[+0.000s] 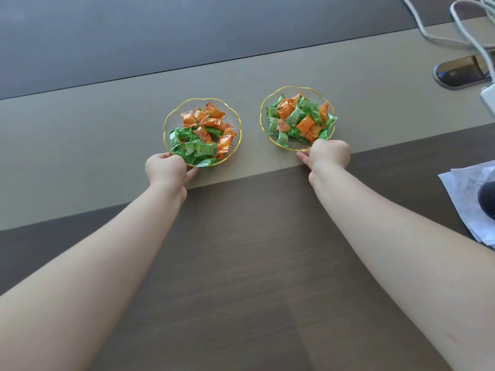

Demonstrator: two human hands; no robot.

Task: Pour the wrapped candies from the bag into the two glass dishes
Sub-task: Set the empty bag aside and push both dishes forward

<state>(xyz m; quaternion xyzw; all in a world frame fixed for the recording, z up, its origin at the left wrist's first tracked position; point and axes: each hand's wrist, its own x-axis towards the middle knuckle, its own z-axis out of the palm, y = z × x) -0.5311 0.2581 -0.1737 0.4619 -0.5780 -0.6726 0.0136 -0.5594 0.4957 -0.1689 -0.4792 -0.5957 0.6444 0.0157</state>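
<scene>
Two clear glass dishes with gold scalloped rims stand side by side on the light strip of the table. The left dish (171,116) holds several orange and green wrapped candies (199,135). The right dish (316,93) is piled with the same mix of candies (297,117). My left hand (165,168) grips the near rim of the left dish. My right hand (329,156) grips the near rim of the right dish. Both arms reach straight out from the bottom of the view. No bag full of candies is in sight.
At the right edge lies a crumpled white plastic wrapper (467,194) with a dark object (487,195) on it. White cables (455,36) run across the far right corner past an oval cable port (460,73). A dark panel lies behind the light strip.
</scene>
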